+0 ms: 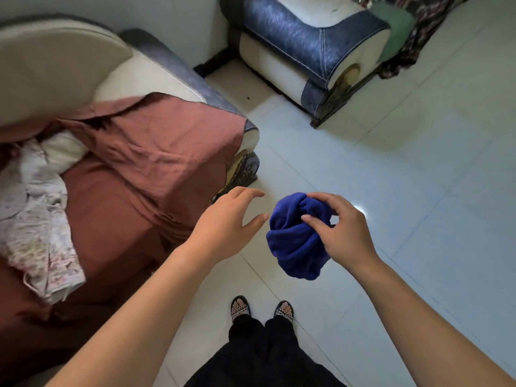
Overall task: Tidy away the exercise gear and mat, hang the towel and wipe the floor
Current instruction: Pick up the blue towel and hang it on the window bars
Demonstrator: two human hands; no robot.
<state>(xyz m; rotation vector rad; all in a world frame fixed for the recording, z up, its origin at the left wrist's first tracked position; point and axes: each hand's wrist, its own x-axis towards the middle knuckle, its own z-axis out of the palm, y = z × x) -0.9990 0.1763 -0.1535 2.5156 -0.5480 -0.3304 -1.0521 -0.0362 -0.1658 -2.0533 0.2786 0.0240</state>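
A bunched-up dark blue towel (pixel 296 238) hangs in the air above the white tiled floor (pixel 418 191), in the middle of the view. My right hand (pixel 340 233) grips it from the right, with thumb and fingers curled into the cloth. My left hand (pixel 226 222) hovers just left of the towel with fingers spread and relaxed; it holds nothing and does not touch the cloth.
A sofa with a rust-red cover (pixel 125 177) and a pale patterned cloth (pixel 39 219) fills the left side. A blue and cream armchair (pixel 301 48) stands at the back. My feet in sandals (pixel 262 310) stand on the tiles below.
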